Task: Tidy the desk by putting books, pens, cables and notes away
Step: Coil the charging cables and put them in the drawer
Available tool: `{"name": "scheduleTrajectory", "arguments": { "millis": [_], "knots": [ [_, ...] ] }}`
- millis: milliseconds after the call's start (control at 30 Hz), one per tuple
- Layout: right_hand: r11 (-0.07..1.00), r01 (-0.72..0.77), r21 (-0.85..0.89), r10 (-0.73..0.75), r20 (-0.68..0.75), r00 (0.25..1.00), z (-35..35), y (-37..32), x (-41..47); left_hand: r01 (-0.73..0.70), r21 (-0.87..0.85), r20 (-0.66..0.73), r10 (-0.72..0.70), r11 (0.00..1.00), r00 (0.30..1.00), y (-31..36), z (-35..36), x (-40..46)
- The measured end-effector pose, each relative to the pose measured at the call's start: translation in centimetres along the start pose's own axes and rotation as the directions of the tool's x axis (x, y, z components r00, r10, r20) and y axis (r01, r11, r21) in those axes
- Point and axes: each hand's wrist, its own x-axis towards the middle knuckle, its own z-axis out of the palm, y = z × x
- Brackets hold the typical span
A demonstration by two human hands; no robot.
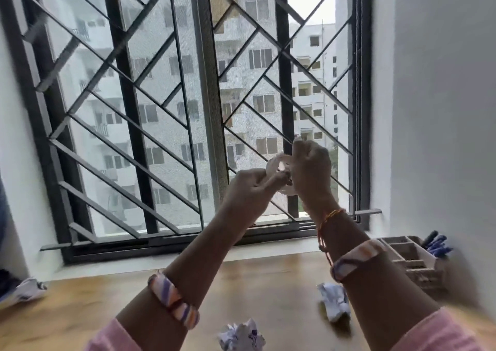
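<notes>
crumpled paper ball (241, 336) lies nearest on the wooden desk (107, 305), another (334, 301) just right; beyond, pens (436, 244) stand in an organizer (410, 259); raised before the window, left hand (248, 189) and right hand (311, 170) both close fingers on a looped white cable (279, 166).

Both forearms raised, left hand (249, 187) and right hand (311, 168) fisted, touching at the fingertips.
</notes>
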Motion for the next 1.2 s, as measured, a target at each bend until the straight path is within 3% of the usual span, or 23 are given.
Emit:
{"name": "scheduleTrajectory", "arguments": {
  "millis": [67, 133, 200, 267, 367, 533, 667, 800, 933, 1100, 1200],
  "knots": [
    [0.976, -0.054, 0.212, 0.049, 0.03, 0.998, -0.2, -0.9, -0.7, 0.012, 0.075, -0.11, -0.003, 0.997, 0.994, -1.0, -0.7, 0.6],
    [0.849, -0.303, 0.433, 0.183, 0.297, 0.937, -0.7, -1.6, -1.3, 0.005, 0.155, -0.249, 0.034, 0.988, 0.968, -1.5, -1.5, 1.3],
    [0.687, -0.485, 0.541, 0.173, 0.526, 0.832, -1.2, -1.3, -1.5, -0.002, 0.092, -0.337, 0.033, 0.996, 0.941, -2.0, -2.0, 1.6],
    [0.592, -0.524, 0.612, 0.098, 0.591, 0.801, -1.1, -1.0, -1.6, 0.022, -0.044, -0.388, -0.037, 0.999, 0.921, -2.4, -1.9, 2.0],
    [0.484, -0.514, 0.708, 0.042, 0.568, 0.822, 0.0, -0.6, -2.1, 0.071, -0.182, -0.43, -0.145, 0.981, 0.891, -2.7, -1.2, 2.6],
    [0.587, -0.373, 0.718, 0.018, 0.449, 0.893, 1.0, -0.4, -2.5, 0.173, -0.346, -0.372, -0.304, 0.922, 0.877, -3.2, -0.8, 3.4],
    [0.5, -0.468, 0.728, 0.176, 0.444, 0.879, 1.4, -0.3, -2.1, 0.037, -0.171, -0.436, -0.109, 0.985, 0.893, -3.1, -0.7, 3.2],
    [0.436, -0.537, 0.722, 0.281, 0.457, 0.844, 1.4, 0.0, -1.6, -0.097, 0.041, -0.404, 0.106, 0.994, 0.909, -3.4, -0.7, 2.6],
    [0.494, -0.571, 0.656, 0.282, 0.5, 0.819, 1.2, 0.0, -1.7, -0.155, 0.274, -0.391, 0.257, 0.949, 0.884, -3.4, -1.1, 2.4],
    [0.735, -0.519, 0.436, 0.163, 0.629, 0.76, 0.7, -0.2, -2.4, -0.089, 0.325, -0.396, 0.221, 0.941, 0.891, -4.0, -1.3, 3.0],
    [0.875, -0.395, 0.278, 0.217, 0.505, 0.835, 1.0, 0.3, -2.6, -0.151, 0.327, -0.366, 0.272, 0.933, 0.89, -4.0, -0.9, 2.6]
  ]
}}
